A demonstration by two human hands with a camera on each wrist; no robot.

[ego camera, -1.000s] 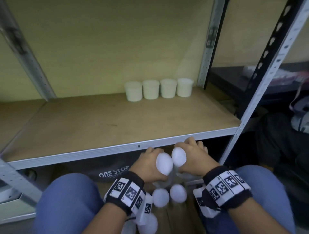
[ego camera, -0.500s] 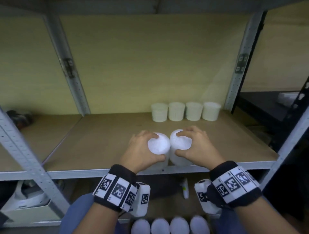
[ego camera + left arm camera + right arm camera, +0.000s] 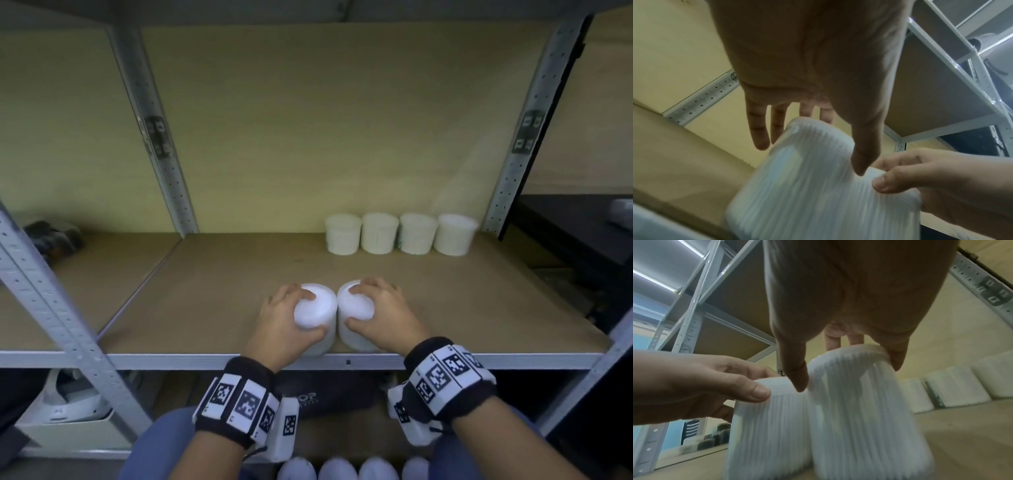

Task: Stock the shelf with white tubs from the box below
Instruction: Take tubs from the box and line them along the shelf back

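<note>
At the near edge of the shelf (image 3: pixel 212 298), two white ribbed tubs stood upright side by side, their walls touching. The left hand (image 3: pixel 284 325) held the left tub (image 3: pixel 315 308) from above, thumb on the near side of its lid and fingers over the far side, the grip wrapped round the tub's top. The right hand (image 3: pixel 383 315) held the right tub (image 3: pixel 356 305) the same way, thumb at the near rim and fingers spread over the far rim. In the left wrist view the left hand (image 3: pixel 818 73) reached down over its tub (image 3: pixel 818 186), the thumb tip resting on the ribbed wall, with the other hand's thumb beside it. In the right wrist view the right hand (image 3: pixel 855 296) pinched the lid rim of its tub (image 3: pixel 865 410) between thumb and fingers, and the neighbouring tub (image 3: pixel 772 426) stood just to the left, both blurred.

At the far right of the shelf, a row of four white tubs (image 3: pixel 400 233) stood against the back panel, close together and well apart from the held pair. Below the shelf, at the bottom of the head view, the tops of more white tubs (image 3: pixel 352 469) showed in a row between the person's knees; the box around them could not be made out. A dark object (image 3: pixel 54 236) lay on the neighbouring shelf at far left.
</note>
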